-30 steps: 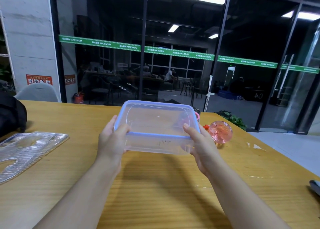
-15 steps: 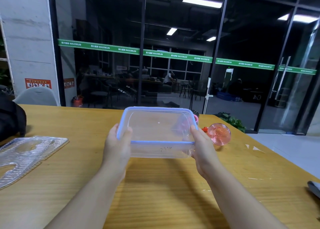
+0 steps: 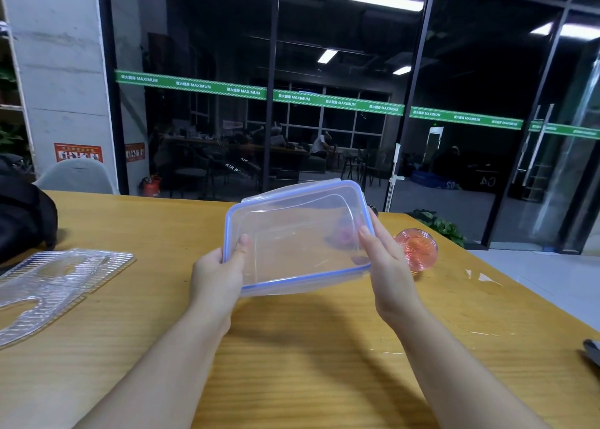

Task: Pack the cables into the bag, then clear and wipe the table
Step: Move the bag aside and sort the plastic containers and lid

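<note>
The box (image 3: 300, 238) is held off the table (image 3: 292, 363) between both hands, the left hand (image 3: 220, 274) clasped on its near left corner, the right hand (image 3: 388, 266) flat along its right side. Half a second ago it was held level; now its right end is raised and it is turned, so a carry-off is judged to be under way in the clearing step. Left of the grip a clear tray (image 3: 55, 282) lies; right of it, spilled drops (image 3: 480, 276) await wiping. Just beyond the right hand a pink cup (image 3: 418, 250) stands. Far left, the bag (image 3: 22, 214) is seen; no cables are visible.
</note>
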